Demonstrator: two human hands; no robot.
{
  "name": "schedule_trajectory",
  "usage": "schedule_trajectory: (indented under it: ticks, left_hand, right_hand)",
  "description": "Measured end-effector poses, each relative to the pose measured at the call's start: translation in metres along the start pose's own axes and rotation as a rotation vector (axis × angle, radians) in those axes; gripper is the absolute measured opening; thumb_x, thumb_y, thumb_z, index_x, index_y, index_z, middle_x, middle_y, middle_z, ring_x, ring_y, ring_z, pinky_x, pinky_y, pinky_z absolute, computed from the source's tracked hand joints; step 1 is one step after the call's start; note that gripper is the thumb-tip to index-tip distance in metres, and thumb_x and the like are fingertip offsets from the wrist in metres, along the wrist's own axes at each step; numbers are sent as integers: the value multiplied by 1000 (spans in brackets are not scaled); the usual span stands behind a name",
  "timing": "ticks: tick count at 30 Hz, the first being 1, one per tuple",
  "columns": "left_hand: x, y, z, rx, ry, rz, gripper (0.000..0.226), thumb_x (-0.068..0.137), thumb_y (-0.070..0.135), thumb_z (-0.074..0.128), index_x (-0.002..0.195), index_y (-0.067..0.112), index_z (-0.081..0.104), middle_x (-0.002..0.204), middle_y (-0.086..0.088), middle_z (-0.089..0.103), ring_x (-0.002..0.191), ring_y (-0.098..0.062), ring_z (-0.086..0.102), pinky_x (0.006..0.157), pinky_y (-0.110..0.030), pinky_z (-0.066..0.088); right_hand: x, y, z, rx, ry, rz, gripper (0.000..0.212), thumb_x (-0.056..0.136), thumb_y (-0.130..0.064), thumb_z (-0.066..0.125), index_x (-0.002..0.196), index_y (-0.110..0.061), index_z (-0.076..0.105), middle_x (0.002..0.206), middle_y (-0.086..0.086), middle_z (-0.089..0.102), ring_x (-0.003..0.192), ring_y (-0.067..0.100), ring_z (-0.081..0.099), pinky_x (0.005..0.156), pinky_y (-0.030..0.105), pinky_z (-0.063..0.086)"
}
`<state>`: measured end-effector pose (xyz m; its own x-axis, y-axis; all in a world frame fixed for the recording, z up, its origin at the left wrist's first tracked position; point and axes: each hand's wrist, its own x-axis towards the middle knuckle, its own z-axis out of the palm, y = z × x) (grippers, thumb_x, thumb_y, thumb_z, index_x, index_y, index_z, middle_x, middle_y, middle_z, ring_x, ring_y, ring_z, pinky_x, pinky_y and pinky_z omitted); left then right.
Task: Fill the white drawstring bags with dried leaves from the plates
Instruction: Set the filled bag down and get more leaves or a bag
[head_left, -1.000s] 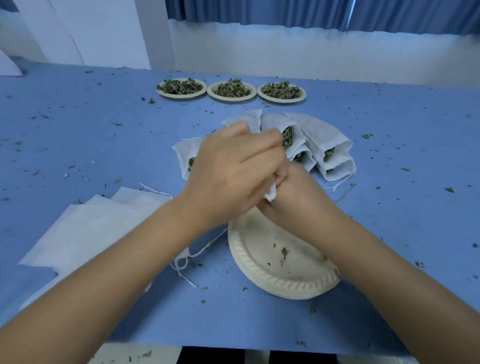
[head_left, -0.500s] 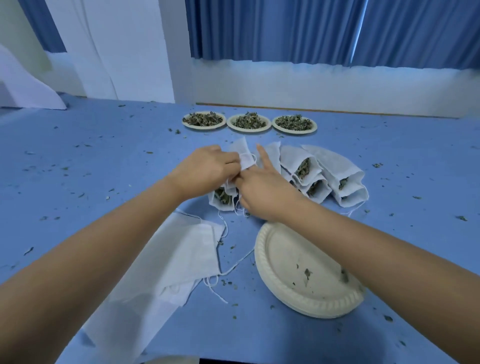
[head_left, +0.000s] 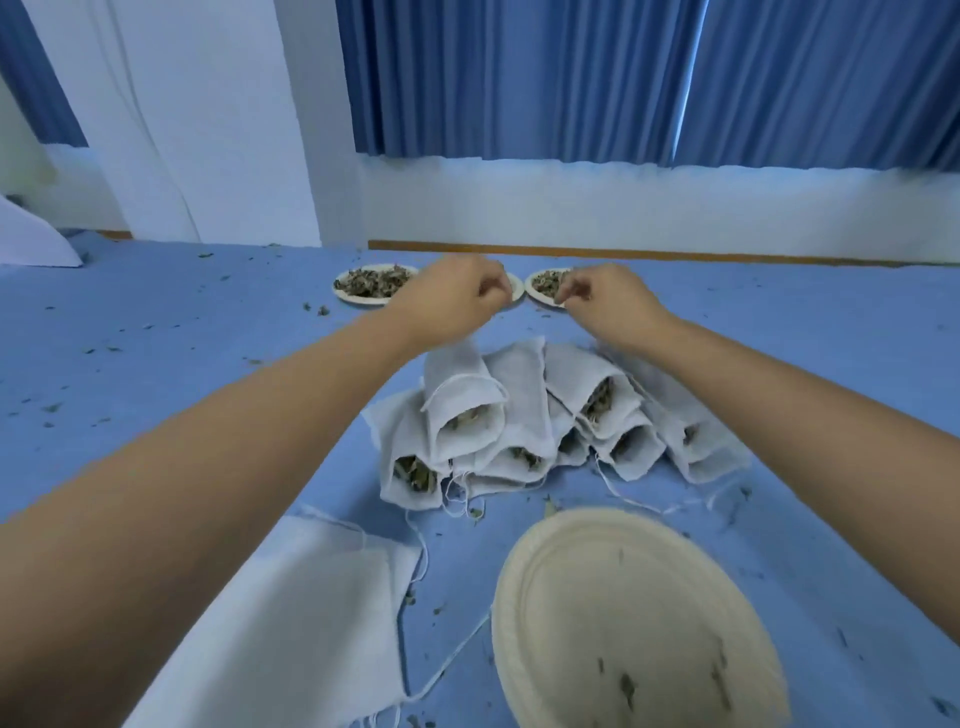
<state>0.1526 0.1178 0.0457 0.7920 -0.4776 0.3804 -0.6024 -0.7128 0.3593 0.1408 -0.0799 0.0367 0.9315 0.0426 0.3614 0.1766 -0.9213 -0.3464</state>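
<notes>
Several filled white drawstring bags (head_left: 519, 415) lie in a pile mid-table, dried leaves showing at their mouths. Beyond them stand three plates of dried leaves: the left plate (head_left: 371, 283) in full view, the middle plate (head_left: 517, 292) mostly hidden under my left hand (head_left: 452, 296), and the right plate (head_left: 543, 286) partly under my right hand (head_left: 602, 301). Both hands reach out over these plates with fingers curled downward; whether they grip a rim or leaves is hidden. Flat empty bags (head_left: 291, 613) lie near my left forearm. An almost empty plate (head_left: 623, 623) sits at the front.
The blue tablecloth (head_left: 156, 338) is strewn with leaf crumbs and loose bag strings. A white sheet (head_left: 31, 244) sits at the far left edge. A white wall and blue curtains (head_left: 571, 78) stand behind the table.
Both hands let go of the bag they were setting on the pile and moved forward, apart, over the far plates. The view tilted up.
</notes>
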Motion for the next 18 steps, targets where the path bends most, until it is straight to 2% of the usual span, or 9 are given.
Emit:
schedule_trajectory:
  ticks: [3, 5, 8, 11, 14, 16, 18]
  left_hand:
    - [38, -14, 29, 80, -133, -22, 28, 99, 18, 44, 120, 16, 62, 116, -7, 62, 95, -22, 55, 73, -27, 35]
    - [60, -25, 44, 62, -207, -56, 31, 100, 20, 44, 128, 17, 57, 125, -7, 59, 106, -21, 54, 82, -26, 38]
    - [83, -44, 57, -78, -315, -129, 29, 100, 23, 48, 127, 25, 57, 121, -2, 58, 100, -11, 50, 82, -22, 35]
    - [95, -66, 64, -292, -297, -201, 22, 98, 25, 50, 113, 37, 59, 109, 6, 55, 90, -3, 54, 70, -17, 41]
    - [101, -81, 73, -352, -278, -225, 20, 97, 24, 52, 108, 39, 59, 116, 6, 57, 101, -9, 56, 72, -16, 42]
    - [102, -85, 81, -373, -259, -241, 19, 98, 23, 53, 108, 37, 60, 112, 2, 59, 101, -13, 57, 72, -16, 42]
    - [101, -85, 86, -437, -217, -254, 19, 97, 20, 54, 110, 32, 63, 109, -2, 61, 96, -13, 59, 71, -15, 43]
  right_hand:
    - [45, 42, 14, -149, -267, 100, 31, 96, -12, 52, 125, -5, 61, 130, 15, 58, 118, 30, 53, 92, 33, 41]
    - [66, 66, 26, -177, -329, 124, 34, 96, -10, 51, 130, -5, 57, 135, 15, 54, 122, 29, 50, 96, 34, 39]
    - [92, 96, 42, -98, -218, 98, 31, 93, 1, 48, 119, -6, 64, 129, 13, 60, 120, 27, 52, 93, 32, 40]
    - [112, 119, 54, -182, -310, 70, 37, 94, -1, 48, 129, -9, 57, 137, 10, 54, 125, 27, 48, 93, 30, 38]
    - [125, 133, 67, -365, -396, -14, 39, 96, -11, 52, 134, -12, 51, 140, 7, 50, 126, 25, 46, 104, 34, 30]
    - [128, 139, 74, -465, -368, -94, 35, 94, -18, 58, 128, -15, 54, 131, 3, 55, 119, 22, 49, 104, 34, 24]
    - [128, 142, 76, -472, -338, -153, 31, 91, -17, 60, 121, -17, 58, 119, 2, 59, 105, 21, 54, 102, 32, 22]
